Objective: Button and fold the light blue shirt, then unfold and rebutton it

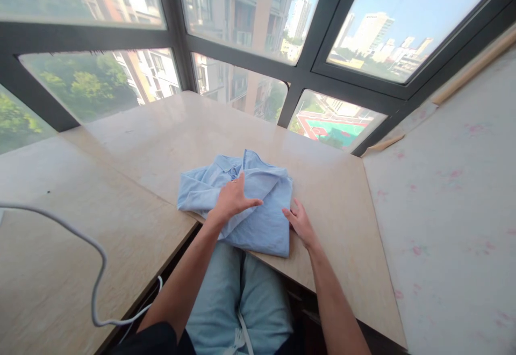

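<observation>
A light blue collared shirt (268, 226) lies folded into a rough block at the near edge of the stone-like countertop (330, 183). Its collar faces the window, and one sleeve lies across the front. My left hand (233, 198) rests on the middle of the shirt, thumb stretched to the right and fingers pointing towards the collar. At the shirt's right edge is my right hand (301, 223), turned on its side with thumb and fingers apart; the thumb reaches the fabric's edge. Some of its lower fingers are hidden.
A white cable (99, 258) loops over the left counter and down past its edge. Framed windows (242, 70) enclose the far side. A flower-patterned wall (443, 210) bounds the right. My legs in pale jeans (217, 296) are below the counter's front edge.
</observation>
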A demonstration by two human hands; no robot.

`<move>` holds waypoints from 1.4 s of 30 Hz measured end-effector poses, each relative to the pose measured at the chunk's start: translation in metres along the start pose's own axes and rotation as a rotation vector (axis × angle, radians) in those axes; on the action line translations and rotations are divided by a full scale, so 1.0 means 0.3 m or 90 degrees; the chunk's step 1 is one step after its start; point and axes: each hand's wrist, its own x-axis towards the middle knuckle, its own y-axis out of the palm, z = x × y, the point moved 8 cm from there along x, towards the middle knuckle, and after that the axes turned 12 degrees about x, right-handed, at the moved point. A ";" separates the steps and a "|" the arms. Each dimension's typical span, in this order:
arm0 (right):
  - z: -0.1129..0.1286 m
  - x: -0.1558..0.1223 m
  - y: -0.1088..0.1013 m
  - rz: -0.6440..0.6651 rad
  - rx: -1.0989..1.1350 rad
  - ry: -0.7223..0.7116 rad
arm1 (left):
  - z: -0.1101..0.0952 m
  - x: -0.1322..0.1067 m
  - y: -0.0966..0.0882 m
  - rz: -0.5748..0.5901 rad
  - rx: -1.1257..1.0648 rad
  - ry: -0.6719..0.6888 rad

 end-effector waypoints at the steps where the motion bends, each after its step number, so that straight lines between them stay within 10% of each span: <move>1: 0.000 0.016 0.007 0.018 -0.001 0.018 | -0.020 0.007 0.028 0.028 0.047 0.007; 5: -0.002 0.069 0.019 0.053 -0.023 0.051 | -0.037 0.026 0.070 0.031 0.167 -0.018; 8: 0.023 0.098 -0.059 -0.073 0.033 -0.015 | -0.027 0.055 0.056 -0.033 0.137 -0.029; 15: 0.149 0.021 -0.470 -0.473 0.132 -0.214 | -0.025 0.132 -0.128 -0.501 -0.212 -0.059; 20: 0.248 -0.101 -0.618 -0.502 0.152 -0.285 | 0.094 0.085 -0.146 -0.671 -0.420 -0.165; 25: 0.220 -0.183 -0.545 -0.323 0.201 -0.247 | 0.235 -0.105 0.003 -0.515 -0.463 -0.255; 31: 0.125 -0.228 -0.554 -0.366 -0.176 -0.065 | 0.208 -0.365 0.069 -0.190 -0.320 -0.007; 35: 0.222 -0.227 -0.549 -0.463 -0.292 -0.179 | 0.189 -0.460 0.070 -0.034 -0.267 0.127; 42: 0.417 -0.136 -0.144 -0.160 -0.329 -0.369 | 0.160 -0.480 0.008 0.055 -0.251 0.187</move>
